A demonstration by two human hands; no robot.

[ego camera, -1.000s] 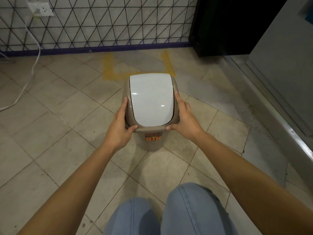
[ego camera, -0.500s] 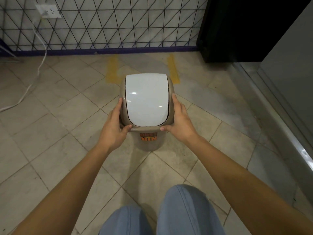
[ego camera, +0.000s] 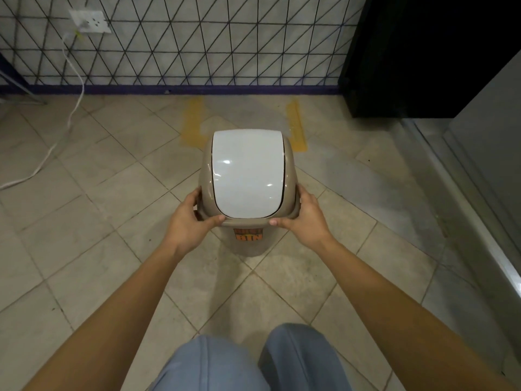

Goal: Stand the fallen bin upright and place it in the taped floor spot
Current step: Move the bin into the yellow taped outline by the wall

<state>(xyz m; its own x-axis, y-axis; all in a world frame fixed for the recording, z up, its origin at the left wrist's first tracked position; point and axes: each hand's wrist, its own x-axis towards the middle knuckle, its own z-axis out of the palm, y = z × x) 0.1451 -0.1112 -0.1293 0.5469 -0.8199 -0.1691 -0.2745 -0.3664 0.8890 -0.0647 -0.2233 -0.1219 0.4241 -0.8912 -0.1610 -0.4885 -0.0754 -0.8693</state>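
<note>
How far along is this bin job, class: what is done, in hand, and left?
Done: the bin is upright. In hand: the left hand and right hand grip its rim on either side. Left: setting it between the yellow tape strips by the wall; it looks short of them.

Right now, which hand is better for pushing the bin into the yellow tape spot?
Neither wins clearly. The left hand and right hand grip opposite sides of the bin evenly, and the taped spot lies straight ahead. Probably use both.
</note>
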